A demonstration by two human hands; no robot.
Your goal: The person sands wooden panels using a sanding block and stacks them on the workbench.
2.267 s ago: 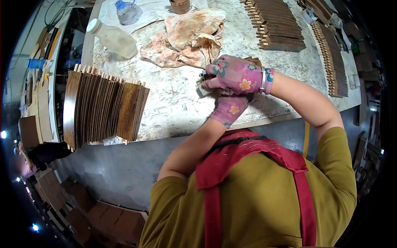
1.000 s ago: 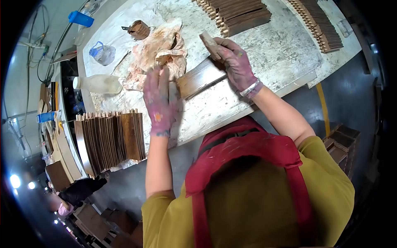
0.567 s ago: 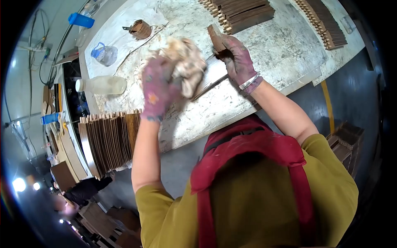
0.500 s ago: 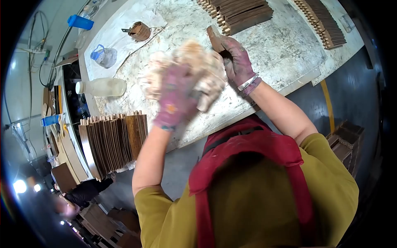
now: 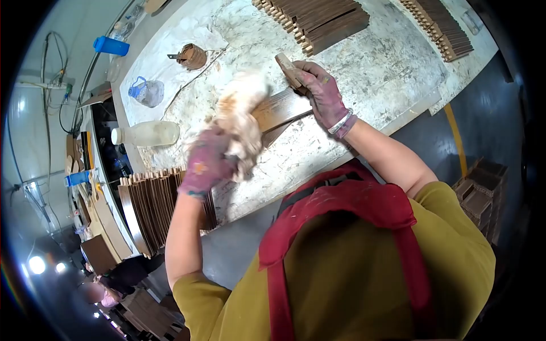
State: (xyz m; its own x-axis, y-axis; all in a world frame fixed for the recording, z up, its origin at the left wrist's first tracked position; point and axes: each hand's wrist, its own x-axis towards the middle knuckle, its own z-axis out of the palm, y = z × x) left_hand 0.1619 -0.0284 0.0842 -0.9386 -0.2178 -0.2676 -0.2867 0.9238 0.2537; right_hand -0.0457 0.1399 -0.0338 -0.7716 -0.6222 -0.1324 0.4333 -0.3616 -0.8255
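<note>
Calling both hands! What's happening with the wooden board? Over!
Left hand gripping blurred cloth. Right hand gripping small brown block by wooden board's right end. Cloth in the way at board's left end. Over.

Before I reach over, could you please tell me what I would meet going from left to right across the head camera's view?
Blue bottle, clear jug, brown pot, crumpled cloth, right hand, rightmost row of wooden slats.

Cloth (image 5: 242,105) shifted; left hand (image 5: 207,162) now holds it.
</note>
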